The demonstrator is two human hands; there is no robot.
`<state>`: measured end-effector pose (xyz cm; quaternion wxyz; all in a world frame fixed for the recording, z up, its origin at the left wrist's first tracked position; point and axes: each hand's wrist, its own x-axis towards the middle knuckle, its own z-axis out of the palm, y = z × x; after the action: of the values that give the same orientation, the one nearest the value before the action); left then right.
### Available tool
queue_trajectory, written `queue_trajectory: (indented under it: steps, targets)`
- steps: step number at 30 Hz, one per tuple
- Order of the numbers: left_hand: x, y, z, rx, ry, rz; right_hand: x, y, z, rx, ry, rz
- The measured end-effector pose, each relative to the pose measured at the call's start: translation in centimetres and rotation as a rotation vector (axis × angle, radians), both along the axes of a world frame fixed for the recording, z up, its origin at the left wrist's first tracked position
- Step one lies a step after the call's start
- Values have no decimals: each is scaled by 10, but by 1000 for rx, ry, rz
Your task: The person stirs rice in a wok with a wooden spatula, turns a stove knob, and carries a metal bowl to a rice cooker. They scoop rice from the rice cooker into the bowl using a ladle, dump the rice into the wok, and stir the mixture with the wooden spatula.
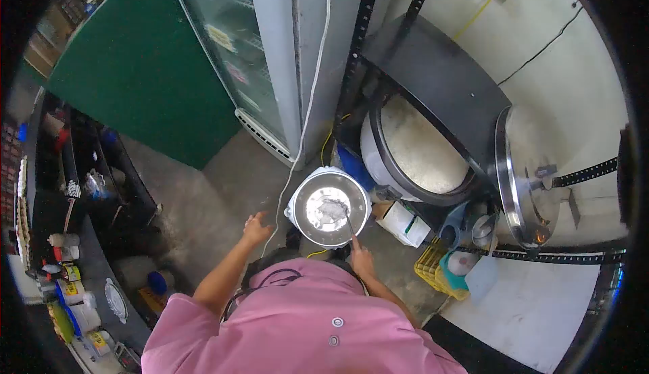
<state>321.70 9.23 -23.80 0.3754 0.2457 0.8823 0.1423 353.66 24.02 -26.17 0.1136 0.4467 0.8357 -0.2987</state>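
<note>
A shiny metal bowl (pixel 305 188) with a white outer rim stands low in front of me, below waist height. A small heap of white stuff (pixel 332 210) lies on its bottom; what it is I cannot make out. My right hand (pixel 358 247) is closed round the end of a thin-handled utensil (pixel 349 222), whose other end reaches down into the bowl. The shape of its tip is unclear. To the left of the bowl, my left hand (pixel 257 229) hangs in the air with fingers apart, holding nothing. A white cable (pixel 309 104) runs down just beside it.
A large round cooker (pixel 422 144) of pale material sits on the black rack at right, near a tilted metal lid (pixel 527 178). Below are a white box (pixel 403 224) and a yellow basket (pixel 433 269). Ahead stands a glass-door fridge (pixel 236 43); black shelving (pixel 101 178) lines the left.
</note>
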Motion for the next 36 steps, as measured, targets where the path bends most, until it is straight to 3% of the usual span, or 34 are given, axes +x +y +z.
queue_trajectory:
  steps: [8, 11, 14, 16, 19, 23, 25, 27, 31, 33, 35, 36]
  targets:
    - [-2, 17, -8, 90, 23, -39, 11, 2, 19, 10, 231, -114]
    - [-6, 29, -28, 167, 41, -139, 20, 6, 7, 142, 535, -54]
    - [2, 54, 3, 185, -20, -130, 25, 17, 62, -782, 443, -502]
    - [6, 68, 19, 195, -88, -117, 35, 23, 88, -848, 495, -508]
    - [5, 83, -17, 279, -143, -167, 49, 33, 152, -1095, 568, -644]
    - [20, 115, 11, 444, -226, -217, 69, 48, 225, -1322, 705, -751]
    - [25, 139, 31, 419, -117, -311, 77, 59, 248, -1225, 783, -731]
    - [28, 167, 16, 499, -71, -416, 83, 76, 255, -1108, 888, -660]
    - [58, 231, 34, 878, 10, -307, 64, 129, 250, -670, 886, -683]
    - [70, 269, 56, 828, -112, -294, 24, 158, 254, -380, 705, -713]
    - [89, 280, 103, 921, -57, -130, -2, 200, 227, -59, 545, -566]
    - [97, 293, 100, 946, -24, -103, -15, 218, 214, 89, 436, -519]
